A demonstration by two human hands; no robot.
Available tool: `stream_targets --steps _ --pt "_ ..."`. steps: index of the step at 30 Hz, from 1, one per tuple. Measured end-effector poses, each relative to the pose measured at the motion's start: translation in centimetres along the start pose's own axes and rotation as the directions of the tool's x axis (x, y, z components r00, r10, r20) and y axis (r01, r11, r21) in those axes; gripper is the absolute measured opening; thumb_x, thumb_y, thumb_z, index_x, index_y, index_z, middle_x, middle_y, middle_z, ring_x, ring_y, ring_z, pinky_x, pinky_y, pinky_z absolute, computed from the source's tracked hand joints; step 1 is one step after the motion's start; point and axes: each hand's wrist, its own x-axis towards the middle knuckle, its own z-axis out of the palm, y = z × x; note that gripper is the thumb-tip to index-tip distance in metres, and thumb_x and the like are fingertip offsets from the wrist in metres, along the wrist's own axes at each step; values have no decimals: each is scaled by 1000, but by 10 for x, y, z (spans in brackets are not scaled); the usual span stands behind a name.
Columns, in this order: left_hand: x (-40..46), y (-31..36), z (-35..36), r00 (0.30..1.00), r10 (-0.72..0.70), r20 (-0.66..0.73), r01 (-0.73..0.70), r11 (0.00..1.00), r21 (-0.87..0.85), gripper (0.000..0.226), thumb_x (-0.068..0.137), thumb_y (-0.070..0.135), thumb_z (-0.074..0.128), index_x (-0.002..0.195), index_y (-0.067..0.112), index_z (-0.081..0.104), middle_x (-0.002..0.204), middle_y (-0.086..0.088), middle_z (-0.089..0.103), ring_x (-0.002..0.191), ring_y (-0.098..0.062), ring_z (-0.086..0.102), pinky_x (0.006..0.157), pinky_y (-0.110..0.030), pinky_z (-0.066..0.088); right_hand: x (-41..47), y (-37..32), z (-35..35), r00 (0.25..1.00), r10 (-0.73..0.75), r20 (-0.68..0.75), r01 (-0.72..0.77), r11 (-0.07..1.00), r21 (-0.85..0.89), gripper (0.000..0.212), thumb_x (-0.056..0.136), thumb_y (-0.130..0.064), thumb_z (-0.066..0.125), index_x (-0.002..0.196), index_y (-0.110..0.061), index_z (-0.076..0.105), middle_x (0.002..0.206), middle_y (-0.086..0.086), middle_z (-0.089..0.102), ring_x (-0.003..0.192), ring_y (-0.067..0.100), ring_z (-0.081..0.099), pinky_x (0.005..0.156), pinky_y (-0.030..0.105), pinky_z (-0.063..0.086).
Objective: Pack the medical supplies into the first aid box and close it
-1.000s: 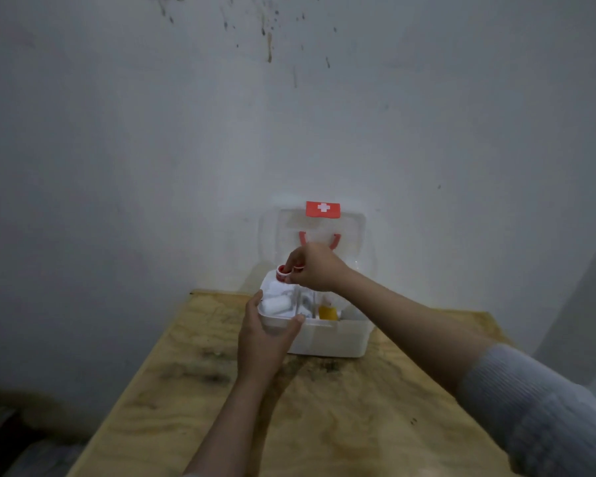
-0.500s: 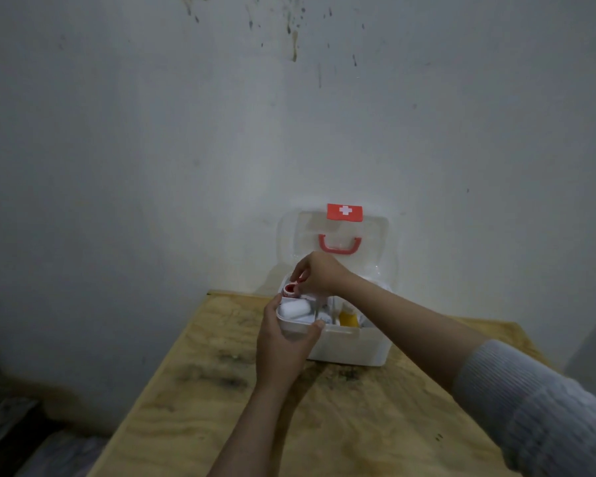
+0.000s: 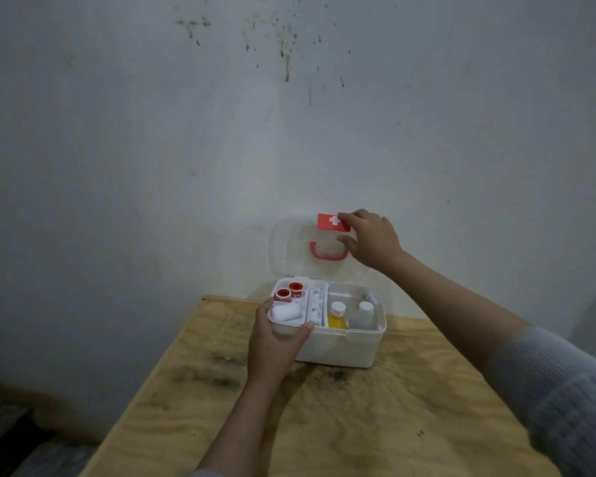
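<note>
The first aid box (image 3: 338,346) sits at the far edge of the wooden table (image 3: 358,425), against the wall (image 3: 152,166), its clear lid (image 3: 289,249) standing open and upright. The right hand (image 3: 370,241), which half a second ago was down over the box's left compartment with a red tape roll, has risen to the lid's 1 o'clock corner, fingers and thumb pinching the lid edge beside the red cross latch (image 3: 332,222). Two red tape rolls (image 3: 289,291) now lie at the tray's 10 o'clock, a white gauze roll (image 3: 286,313) just below them (bottles sit toward 3 o'clock). The left hand (image 3: 272,346) stays clasped on the box's 8 o'clock corner.
</note>
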Motion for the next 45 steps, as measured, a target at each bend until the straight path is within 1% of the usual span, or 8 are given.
stream_targets --steps 6,11,24,28,30,35,40,45 --pt "1 4 -1 999 -4 53 3 1000 14 77 68 42 81 131 34 36 131 6 51 111 -13 52 79 -25 55 -43 -6 -9 977 -119 -178 142 982 128 37 87 -27 61 122 -16 60 112 13 64 103 30 55 76 42 52" --pt "-1 10 -2 999 -1 45 -5 989 149 108 67 54 76 147 31 9 153 -3 30 133 -25 40 94 -42 50 -102 -10 -3 962 -173 -209 206 968 143 34 82 -28 69 114 -18 65 112 12 65 103 29 59 73 41 56" --pt "-15 15 -25 957 215 194 -277 875 398 122 54 68 76 146 47 -1 159 8 -18 147 -26 -4 111 -50 23 -171 -11 29 972 -206 -113 226 953 201 47 76 -40 67 118 -21 59 121 11 60 111 28 56 90 41 50" --pt "2 16 -17 910 265 320 -402 754 519 102 63 76 62 146 47 9 161 7 -9 148 -23 -5 114 -49 10 -155 -9 32 997 -83 6 79 964 256 63 78 -46 64 134 -24 46 146 9 42 135 27 36 109 50 34" --pt "3 16 -13 920 283 272 -388 763 518 83 73 60 67 144 40 29 161 4 11 147 -24 8 113 -50 22 -153 -11 38 996 -57 74 36 968 250 67 79 -44 65 138 -26 39 151 6 35 141 26 26 114 49 26" --pt "3 13 -4 904 396 164 -419 734 534 64 76 43 73 134 29 49 148 -2 40 135 -25 35 99 -39 41 -158 -13 51 990 -84 -113 109 965 239 56 77 -29 71 128 -18 51 137 9 53 130 32 42 108 45 36" --pt "5 12 -3 906 385 179 -416 723 552 66 76 45 72 135 28 48 150 -3 38 135 -26 36 99 -39 41 -155 -11 55 995 -61 -81 78 972 222 56 80 -35 68 131 -21 48 140 7 49 134 30 39 108 43 34" --pt "3 19 -2 922 316 222 -386 737 554 84 80 57 61 149 33 19 162 2 4 148 -22 5 113 -43 24 -153 -15 33 999 39 10 -40 904 426 63 83 -42 64 138 -23 40 151 5 34 142 23 25 115 51 26"
